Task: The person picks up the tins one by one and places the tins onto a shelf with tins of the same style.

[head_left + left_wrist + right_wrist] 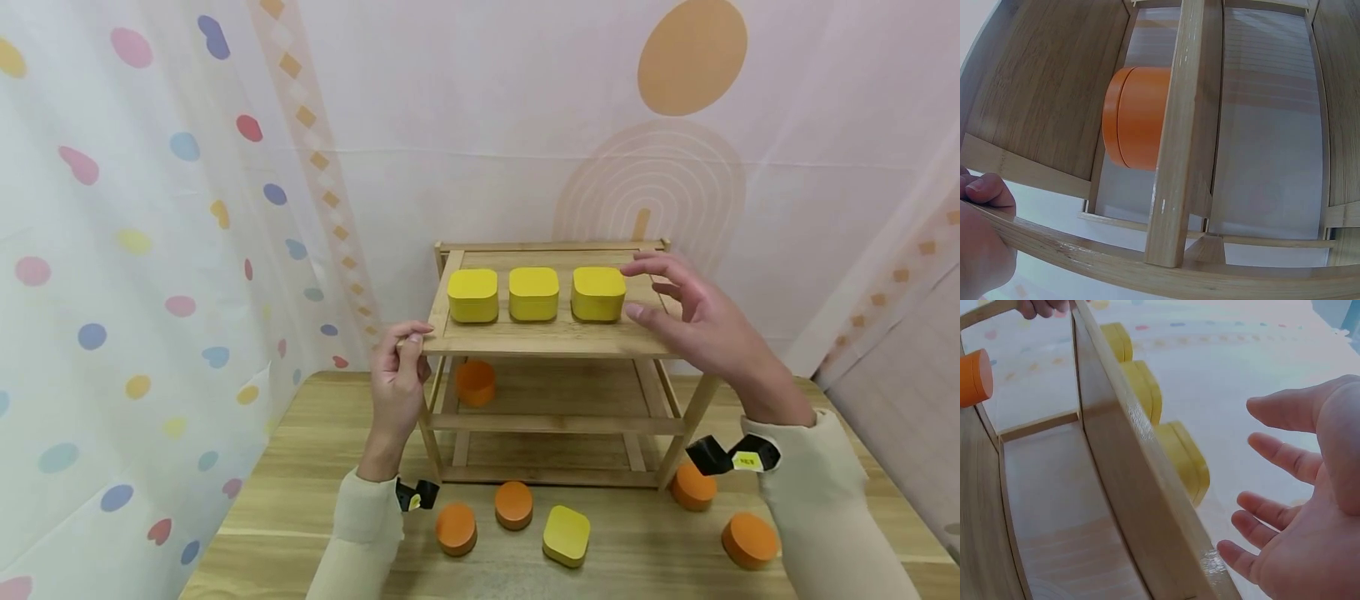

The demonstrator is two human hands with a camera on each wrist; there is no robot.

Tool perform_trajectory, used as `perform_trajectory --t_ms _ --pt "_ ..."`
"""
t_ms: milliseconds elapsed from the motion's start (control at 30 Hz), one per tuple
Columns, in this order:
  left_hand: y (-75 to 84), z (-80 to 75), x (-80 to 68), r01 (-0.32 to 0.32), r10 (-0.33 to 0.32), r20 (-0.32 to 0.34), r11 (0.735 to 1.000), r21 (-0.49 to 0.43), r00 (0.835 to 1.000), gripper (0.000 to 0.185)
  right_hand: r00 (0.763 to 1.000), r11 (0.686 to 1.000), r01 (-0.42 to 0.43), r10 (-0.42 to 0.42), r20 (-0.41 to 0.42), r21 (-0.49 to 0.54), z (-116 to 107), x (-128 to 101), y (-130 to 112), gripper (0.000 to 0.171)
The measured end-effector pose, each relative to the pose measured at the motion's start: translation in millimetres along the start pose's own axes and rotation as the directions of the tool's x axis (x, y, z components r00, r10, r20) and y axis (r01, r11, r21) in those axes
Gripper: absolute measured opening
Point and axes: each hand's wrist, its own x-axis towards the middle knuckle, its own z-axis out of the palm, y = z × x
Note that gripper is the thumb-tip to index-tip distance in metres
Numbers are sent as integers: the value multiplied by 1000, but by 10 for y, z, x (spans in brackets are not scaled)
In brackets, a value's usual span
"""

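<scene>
Three yellow rounded-square boxes stand in a row on the top board of a wooden shelf rack (525, 343): a left box (473, 296), a middle box (533, 294) and a right box (597, 294). My right hand (701, 321) is beside the right box, thumb and fingers spread apart. In the right wrist view that hand (1310, 487) holds nothing, and a gap shows between it and the right box (1182, 462). My left hand (399, 379) grips the rack's front left corner, its fingers curled at the edge of the frame (1085, 250).
An orange round box (476, 383) sits on the rack's middle tier, at the left. On the wooden table (315, 467) before the rack lie several orange round pieces (513, 505) and one yellow rounded-square piece (567, 536). Patterned curtains (480, 125) hang behind.
</scene>
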Motion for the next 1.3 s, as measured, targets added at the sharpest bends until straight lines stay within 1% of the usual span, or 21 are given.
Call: perform_trajectory --t_ms 100,200,433,533,600,767,867,1000,1067,1133,1300 --pt "-2 -2 -2 3 -3 -6 1000 -1 1000 24 998 998 58 -58 -16 -17 19 -68 -9 39" --pt "-5 -4 1 5 -5 -9 1000 6 1000 25 992 992 122 -123 -37 -13 56 -144 2 37" --pt "-20 1 10 -1 1 -3 1000 2 1000 26 976 973 212 -206 -72 90 146 -295 25 35" --pt "-21 5 7 1 -1 -4 1000 2 1000 25 966 958 254 -246 -73 135 187 -344 35 35" --pt "-19 5 4 2 -2 -4 1000 0 1000 24 956 941 292 -283 -72 171 215 -371 44 34" --pt "-22 -6 -2 1 -1 -5 1000 9 1000 24 929 903 367 -367 -44 223 267 -429 73 33" --pt "-26 -12 -6 -1 1 -4 1000 9 1000 24 910 876 406 -414 -27 261 303 -465 89 37" --pt "-32 -16 -10 -2 2 -2 1000 12 1000 25 877 833 457 -480 -4 312 377 -523 115 43" --pt "-32 -15 -8 -3 3 0 1000 12 1000 25 868 825 463 -496 22 324 411 -558 141 45" --pt "-31 -9 -7 -3 3 1 1000 12 1000 25 853 811 475 -520 49 341 447 -587 183 47" --pt "-29 4 -10 -5 5 3 1000 10 1000 25 837 810 459 -532 127 365 542 -662 309 51"
